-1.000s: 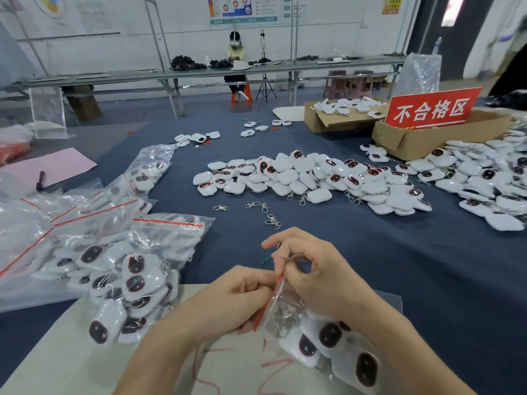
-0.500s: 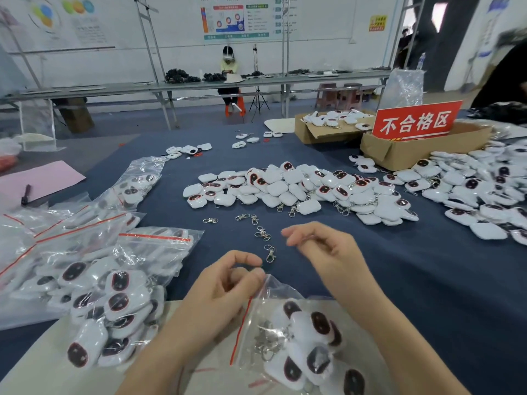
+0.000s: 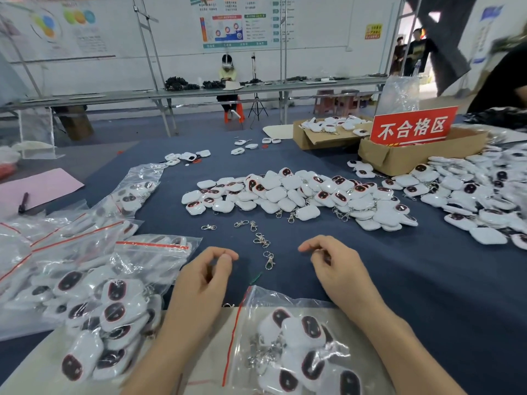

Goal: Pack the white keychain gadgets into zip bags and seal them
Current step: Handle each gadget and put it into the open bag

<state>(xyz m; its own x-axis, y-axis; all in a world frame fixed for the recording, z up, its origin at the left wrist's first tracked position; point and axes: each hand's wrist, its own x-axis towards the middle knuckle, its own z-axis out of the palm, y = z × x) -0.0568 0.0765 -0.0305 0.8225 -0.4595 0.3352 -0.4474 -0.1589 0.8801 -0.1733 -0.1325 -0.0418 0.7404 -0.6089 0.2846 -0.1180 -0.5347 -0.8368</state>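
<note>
A clear zip bag (image 3: 299, 346) with a red zip strip lies on a beige mat (image 3: 208, 354) between my forearms, filled with several white keychain gadgets. My left hand (image 3: 205, 280) hovers just beyond the bag's upper left corner, fingers loosely curled and holding nothing. My right hand (image 3: 333, 269) hovers beyond its upper right edge, also loosely curled and holding nothing. A pile of loose white gadgets (image 3: 285, 192) lies further back in the middle of the blue tablecloth (image 3: 427, 280).
Several filled zip bags (image 3: 108, 306) are heaped at the left. Loose metal clasps (image 3: 261, 240) lie just ahead of my hands. At the right are a bigger gadget pile (image 3: 470, 201), a cardboard box (image 3: 399, 158) with a red sign (image 3: 413, 126) and a second box (image 3: 319, 138).
Both hands were pinching the bag's zip strip a second ago. They have let go and moved apart, and the bag now lies flat on the mat.
</note>
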